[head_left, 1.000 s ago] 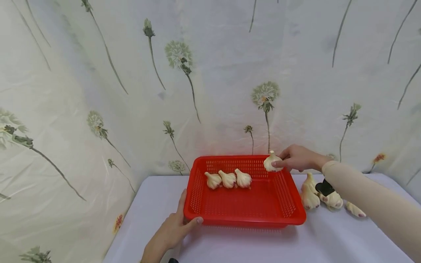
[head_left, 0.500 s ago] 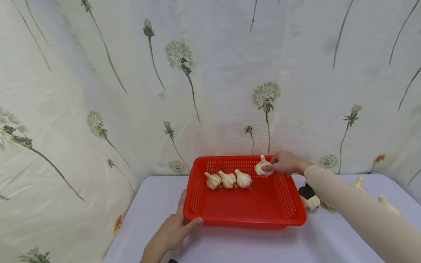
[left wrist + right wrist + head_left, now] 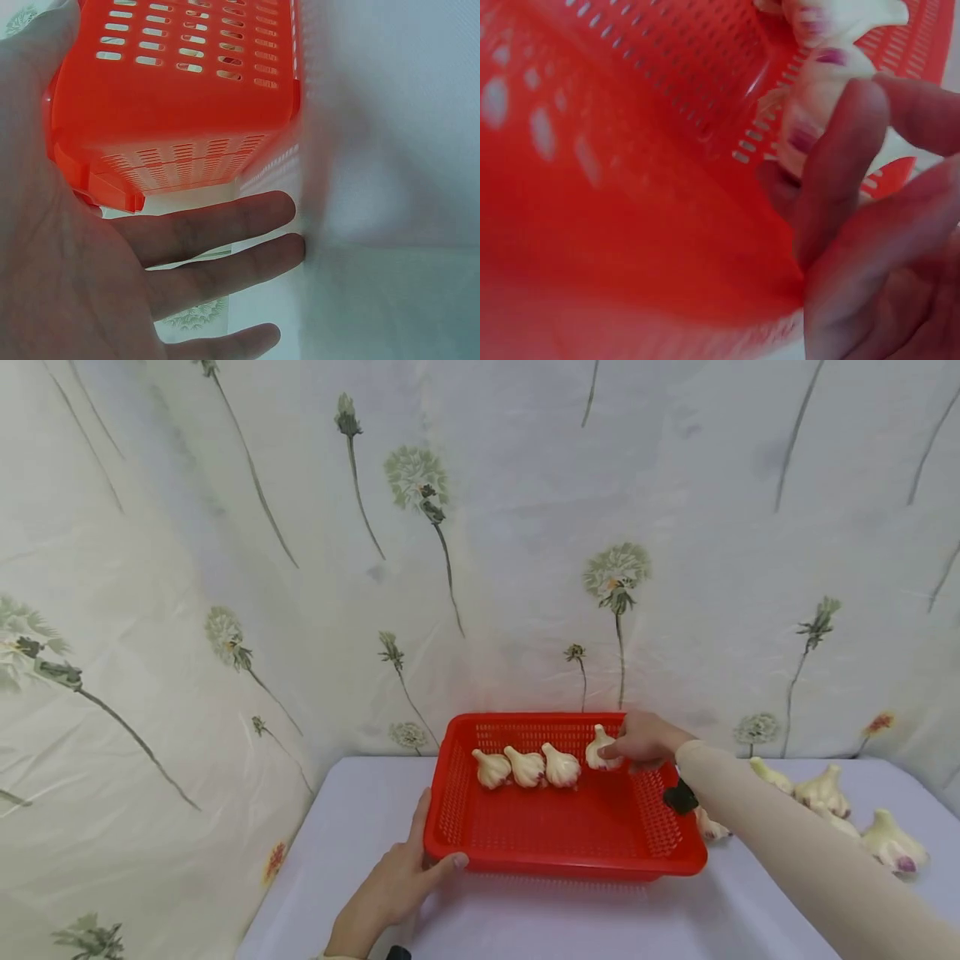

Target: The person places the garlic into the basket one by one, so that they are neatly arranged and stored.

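My right hand (image 3: 647, 739) pinches a garlic bulb (image 3: 597, 753) low inside the back right of the red basket (image 3: 562, 864), its stem pointing up. In the right wrist view, thumb and fingers press on the purple-marked bulb (image 3: 814, 105). To its left, three more garlic bulbs (image 3: 526, 767) stand in a row near the basket's back wall. My left hand (image 3: 393, 881) rests at the basket's front left corner, with the thumb on the rim. Straight, spread fingers (image 3: 225, 221) extend beside the basket wall (image 3: 172, 105) in the left wrist view.
Several loose garlic bulbs (image 3: 823, 791) lie on the white table (image 3: 360, 802) to the right of the basket, partly behind my right sleeve (image 3: 795, 835). A flower-patterned curtain (image 3: 510, 568) hangs behind the table.
My right hand has carried the garlic bulb left and down from the basket's back right rim to beside the row. My left hand has stayed at the corner.
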Demonstrator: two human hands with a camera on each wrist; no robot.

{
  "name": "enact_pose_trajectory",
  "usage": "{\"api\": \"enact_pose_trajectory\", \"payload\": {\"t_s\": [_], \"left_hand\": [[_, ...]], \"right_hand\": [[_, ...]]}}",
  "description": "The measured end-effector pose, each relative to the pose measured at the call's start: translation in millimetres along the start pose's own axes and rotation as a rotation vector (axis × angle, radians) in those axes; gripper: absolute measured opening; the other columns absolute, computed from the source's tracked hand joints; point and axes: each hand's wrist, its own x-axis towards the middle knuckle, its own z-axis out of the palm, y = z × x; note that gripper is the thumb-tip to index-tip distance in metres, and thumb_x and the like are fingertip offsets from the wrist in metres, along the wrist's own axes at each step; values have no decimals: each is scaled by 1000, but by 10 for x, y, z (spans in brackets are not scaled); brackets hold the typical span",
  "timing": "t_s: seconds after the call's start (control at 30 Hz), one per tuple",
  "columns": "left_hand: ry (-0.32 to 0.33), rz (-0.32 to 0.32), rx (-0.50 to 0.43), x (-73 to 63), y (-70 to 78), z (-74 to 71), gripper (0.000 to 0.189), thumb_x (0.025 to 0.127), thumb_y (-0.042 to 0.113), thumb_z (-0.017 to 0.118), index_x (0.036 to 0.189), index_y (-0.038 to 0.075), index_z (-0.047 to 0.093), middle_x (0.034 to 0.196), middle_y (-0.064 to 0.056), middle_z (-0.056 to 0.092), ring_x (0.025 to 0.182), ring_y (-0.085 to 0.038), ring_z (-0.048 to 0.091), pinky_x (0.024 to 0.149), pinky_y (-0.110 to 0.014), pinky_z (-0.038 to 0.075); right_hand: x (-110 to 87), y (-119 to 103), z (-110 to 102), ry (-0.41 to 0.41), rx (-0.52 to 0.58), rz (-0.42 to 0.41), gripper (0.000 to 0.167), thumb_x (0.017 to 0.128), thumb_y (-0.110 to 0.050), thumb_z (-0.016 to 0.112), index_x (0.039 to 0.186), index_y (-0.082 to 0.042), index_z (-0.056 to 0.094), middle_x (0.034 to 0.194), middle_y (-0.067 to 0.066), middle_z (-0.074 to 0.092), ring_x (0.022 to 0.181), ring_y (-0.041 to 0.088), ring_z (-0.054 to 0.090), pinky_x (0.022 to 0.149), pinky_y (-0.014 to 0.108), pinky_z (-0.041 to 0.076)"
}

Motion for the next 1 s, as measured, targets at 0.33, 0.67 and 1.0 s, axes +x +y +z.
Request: {"api": "enact_pose_trajectory", "payload": {"t_s": [0.33, 0.67, 1.0], "left_hand": [[-1, 18, -5, 20, 0, 21, 106, 94, 67, 66, 169, 43, -3, 101, -2, 70, 82, -20, 61, 64, -35, 48], [3, 31, 3, 27, -15, -1, 106, 95, 67, 66, 171, 38, -2, 99, -1, 69, 82, -18, 61, 65, -34, 49], [3, 14, -2, 17, -11, 3, 107, 94, 68, 66, 170, 39, -2, 99, 0, 68, 82, -19, 60, 64, -34, 49]], "right_hand": [[45, -23, 40, -28, 7, 58, 36, 99, -28, 75, 69, -11, 64, 58, -4, 49, 47, 9, 55, 47, 22, 38], [115, -48, 59, -55, 1, 99, 29, 98, -27, 75, 78, -8, 69, 64, -3, 51, 48, 8, 53, 49, 21, 42], [160, -49, 117, -53, -26, 124, 25, 98, -26, 75, 93, -1, 74, 74, 3, 59, 51, 11, 52, 52, 23, 47]]}}
